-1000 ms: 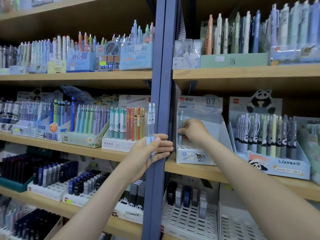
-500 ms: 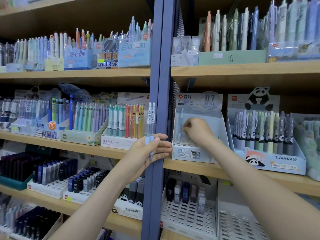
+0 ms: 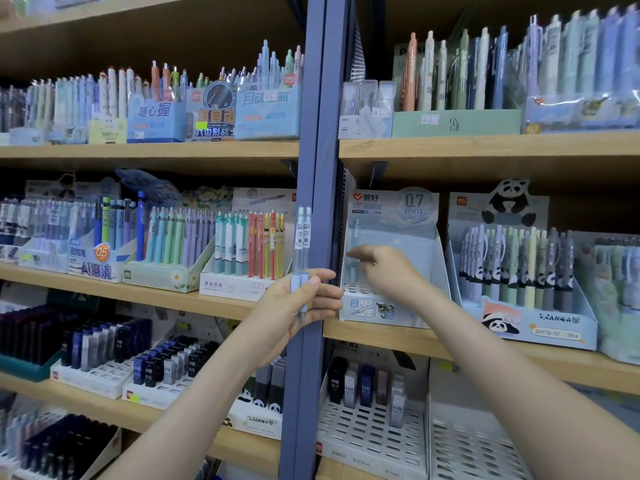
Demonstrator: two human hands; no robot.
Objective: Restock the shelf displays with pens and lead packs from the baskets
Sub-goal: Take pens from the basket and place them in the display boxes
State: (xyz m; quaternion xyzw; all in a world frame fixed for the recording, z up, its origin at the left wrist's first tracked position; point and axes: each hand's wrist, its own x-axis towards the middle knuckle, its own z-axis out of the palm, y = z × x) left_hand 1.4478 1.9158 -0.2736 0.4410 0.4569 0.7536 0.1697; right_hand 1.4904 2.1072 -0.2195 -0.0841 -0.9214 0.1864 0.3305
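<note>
Pens (image 3: 302, 244): two, upright, tips down; my left hand (image 3: 294, 306) grips them
Right hand (image 3: 384, 271): inside box (image 3: 391, 306); grip I cannot tell

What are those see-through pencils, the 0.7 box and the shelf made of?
The mechanical pencils look like clear glossy plastic: what stands behind shows through their barrels. The 0.7 display box seems to be printed cardboard, with flat folded walls. The shelf board looks like pale wood, faintly grained, though it may be laminate.
</note>
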